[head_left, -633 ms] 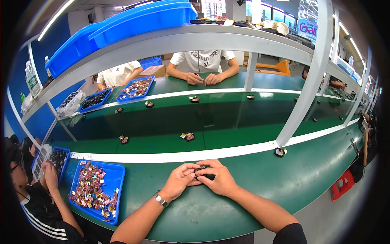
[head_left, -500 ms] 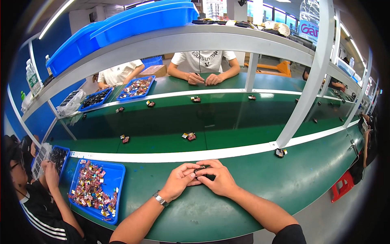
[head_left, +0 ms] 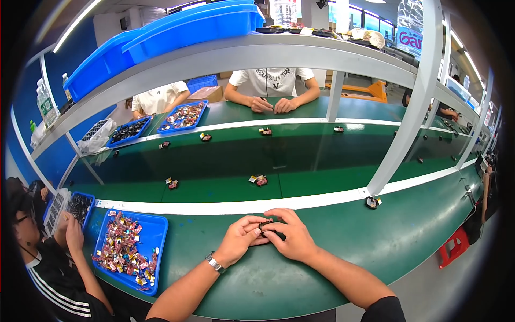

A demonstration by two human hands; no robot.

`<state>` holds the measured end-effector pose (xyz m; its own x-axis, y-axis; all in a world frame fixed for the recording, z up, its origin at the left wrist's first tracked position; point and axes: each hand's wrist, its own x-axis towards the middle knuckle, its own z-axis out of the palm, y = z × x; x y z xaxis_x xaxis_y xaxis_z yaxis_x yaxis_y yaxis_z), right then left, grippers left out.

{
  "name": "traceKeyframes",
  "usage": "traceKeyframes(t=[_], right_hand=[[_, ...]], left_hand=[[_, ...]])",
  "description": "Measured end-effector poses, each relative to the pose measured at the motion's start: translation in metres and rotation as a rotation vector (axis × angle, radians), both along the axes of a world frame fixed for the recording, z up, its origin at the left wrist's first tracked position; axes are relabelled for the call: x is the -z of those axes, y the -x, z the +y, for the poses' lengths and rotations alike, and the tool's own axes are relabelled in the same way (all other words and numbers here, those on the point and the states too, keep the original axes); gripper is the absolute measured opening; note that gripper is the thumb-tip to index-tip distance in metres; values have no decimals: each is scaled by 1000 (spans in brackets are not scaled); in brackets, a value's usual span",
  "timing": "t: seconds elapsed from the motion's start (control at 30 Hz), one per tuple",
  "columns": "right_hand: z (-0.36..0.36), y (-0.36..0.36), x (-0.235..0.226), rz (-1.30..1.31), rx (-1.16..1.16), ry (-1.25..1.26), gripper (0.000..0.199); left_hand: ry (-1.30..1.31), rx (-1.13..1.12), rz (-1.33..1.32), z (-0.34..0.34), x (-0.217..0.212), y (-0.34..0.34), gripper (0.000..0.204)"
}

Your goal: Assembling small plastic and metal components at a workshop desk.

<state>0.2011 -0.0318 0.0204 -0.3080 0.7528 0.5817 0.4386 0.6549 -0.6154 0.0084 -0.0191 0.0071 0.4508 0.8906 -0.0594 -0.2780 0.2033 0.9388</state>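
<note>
Over the near green worktop (head_left: 322, 279), both my hands come together around a small black plastic part (head_left: 266, 227), largely covered by my fingers. My left hand (head_left: 240, 240), with a metal watch at its wrist, grips the part from the left, thumb against it. My right hand (head_left: 294, 237) is closed on it from the right, its index finger arched over the top. Fine details of the part are too small to make out. A similar black piece with a white and yellow tab (head_left: 373, 203) lies further right by the white rail.
Left of my arms stands a blue tray (head_left: 162, 236) of small reddish parts with yellow tabs. A seated co-worker (head_left: 59, 268) is beyond it. Small assemblies (head_left: 258, 180) lie on the green conveyor (head_left: 225, 161) ahead. A grey shelf frame (head_left: 402, 118) rises over the line.
The small assemblies on the conveyor have shifted slightly to the right. My right fingers have moved a little over the black part; both hands stay in nearly the same place.
</note>
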Motion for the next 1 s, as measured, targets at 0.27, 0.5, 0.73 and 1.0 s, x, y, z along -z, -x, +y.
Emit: traceKeyframes(t=[0.27,0.5,0.73,1.0], right_hand=[[4,-3,-6,-138,27,-319,23],[0,2,-4,-228,104,-358,24],[-3,7,-3,-264,152,-342,21],[-1,5,0,-277,166,-383,19]], left_hand=[[26,8,6,2,1,-1,27],[30,15,-11,3,2,-1,27],[42,6,3,2,0,-2,28],[38,-3,33,2,-1,-3,26]])
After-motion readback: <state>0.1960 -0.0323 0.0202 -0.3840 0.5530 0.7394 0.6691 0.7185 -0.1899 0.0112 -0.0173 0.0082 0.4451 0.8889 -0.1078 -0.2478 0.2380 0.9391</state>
